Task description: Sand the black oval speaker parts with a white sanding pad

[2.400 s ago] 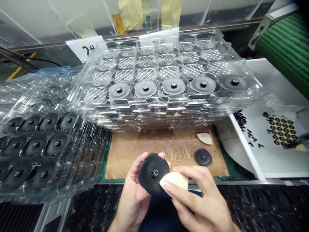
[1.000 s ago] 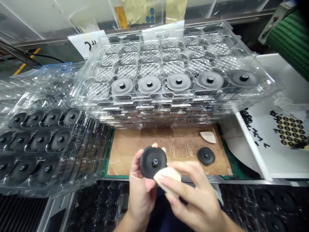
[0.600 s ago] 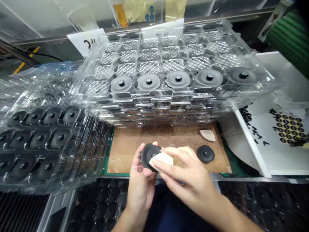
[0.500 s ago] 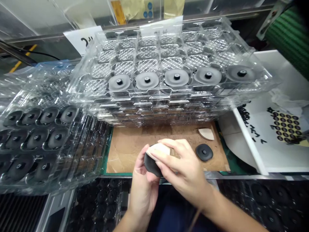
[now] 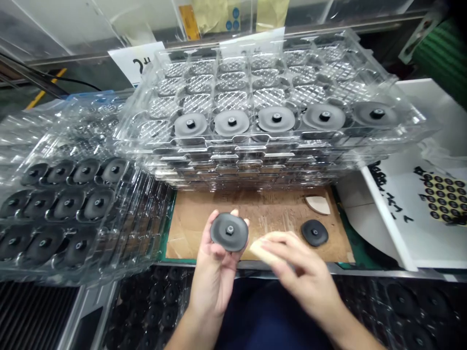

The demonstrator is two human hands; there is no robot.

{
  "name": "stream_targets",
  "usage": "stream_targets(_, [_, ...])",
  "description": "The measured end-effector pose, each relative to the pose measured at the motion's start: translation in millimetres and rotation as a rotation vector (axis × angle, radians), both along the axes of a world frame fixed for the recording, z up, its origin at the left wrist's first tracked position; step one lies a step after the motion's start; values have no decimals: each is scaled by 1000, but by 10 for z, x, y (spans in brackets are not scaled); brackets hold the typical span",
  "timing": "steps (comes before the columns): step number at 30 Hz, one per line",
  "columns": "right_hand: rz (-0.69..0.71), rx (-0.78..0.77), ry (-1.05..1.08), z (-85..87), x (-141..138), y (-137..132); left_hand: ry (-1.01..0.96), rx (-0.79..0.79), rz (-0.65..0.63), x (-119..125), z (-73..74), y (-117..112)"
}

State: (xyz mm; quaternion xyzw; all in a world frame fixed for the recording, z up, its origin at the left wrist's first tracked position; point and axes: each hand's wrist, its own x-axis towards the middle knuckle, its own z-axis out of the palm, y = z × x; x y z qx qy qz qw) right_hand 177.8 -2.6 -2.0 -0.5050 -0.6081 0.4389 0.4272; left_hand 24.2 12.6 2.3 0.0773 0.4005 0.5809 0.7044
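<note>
Two hands in my feed, left hand (image 5: 215, 277) with its grip closed round a black disc (image 5: 229, 232), held over the cardboard (image 5: 189, 223), right hand (image 5: 304, 274) pinching a beige pad (image 5: 260, 249) just beside it.

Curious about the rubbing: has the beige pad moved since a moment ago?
Yes. The beige pad slid right, off the held disc, nearer the loose disc on the cardboard.

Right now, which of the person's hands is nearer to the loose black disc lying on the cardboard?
Right. The right hand, holding a cream pad, sits just left of and below the loose disc; the left hand, gripping a second disc, is farther left.
</note>
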Motion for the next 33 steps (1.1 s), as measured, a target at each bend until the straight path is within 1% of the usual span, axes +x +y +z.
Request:
stream_targets(2, [-102,-293,212,-162,77,-77,-31,-16,-32,-24,-9,10])
stream_targets(3, [-158,-414,307,-239,100,-108,-49,-26,-55,-28,-10,14])
stream_targets(4, [-200,-502,377,-304,112,-133,-66,-34,-81,-29,-11,15])
stream_targets(6, [-225,-598,432,-389,112,-160,-89,-45,-120,-25,-12,13])
stream_targets(8, [-218,-608,424,-400,100,-146,-93,-56,-136,-21,-15,3])
stream_targets(9, [-215,-613,424,-377,94,-122,-93,-61,-140,-18,-17,-3])
stream_targets(11, [-215,-575,410,-271,81,-46,-91,-65,-152,-8,-24,-20])
stream_targets(12, [-227,-512,388,-193,68,1,-90,-64,-160,0,-30,-29])
stream_targets(14, [-248,-309,295,-5,20,98,-88,-53,-175,21,-46,-51])
stream_targets(15, [-224,-187,218,94,-15,142,-86,-49,-186,31,-59,-62])
stream_targets(16, [-168,-76,129,188,-52,181,-84,-52,-204,36,-73,-73])
stream_targets(17, [-77,0,39,271,-90,213,-79,-64,-226,37,-89,-84])
stream_targets(18, [43,36,-47,341,-122,241,-69,-81,-243,32,-106,-94])
stream_targets(20, [300,22,-165,430,-168,284,-35,-122,-254,11,-135,-109])
stream_targets(21, [381,-4,-196,450,-183,301,-19,-135,-249,-2,-143,-114])
stream_targets(22, [413,-21,-216,456,-196,312,-6,-141,-245,-14,-146,-117])
stream_targets(23, [391,-7,-225,452,-208,316,3,-142,-244,-25,-142,-117])
stream_targets(25, [257,84,-225,432,-224,295,5,-141,-258,-45,-119,-111])
stream_targets(26, [213,120,-209,426,-223,273,11,-140,-264,-55,-102,-106])
stream_targets(27, [218,128,-183,427,-214,247,24,-143,-266,-66,-85,-101])
stream_targets(28, [262,105,-160,435,-199,222,40,-143,-267,-75,-70,-95])
stream_targets(30, [376,18,-144,462,-164,198,68,-139,-279,-81,-50,-84])
stream_targets(31, [390,-9,-153,475,-156,202,70,-132,-289,-75,-46,-79])
stream_targets(32, [359,-8,-169,484,-158,214,62,-121,-303,-66,-43,-73])
stream_targets(33, [300,21,-186,488,-167,231,51,-107,-315,-56,-41,-68])
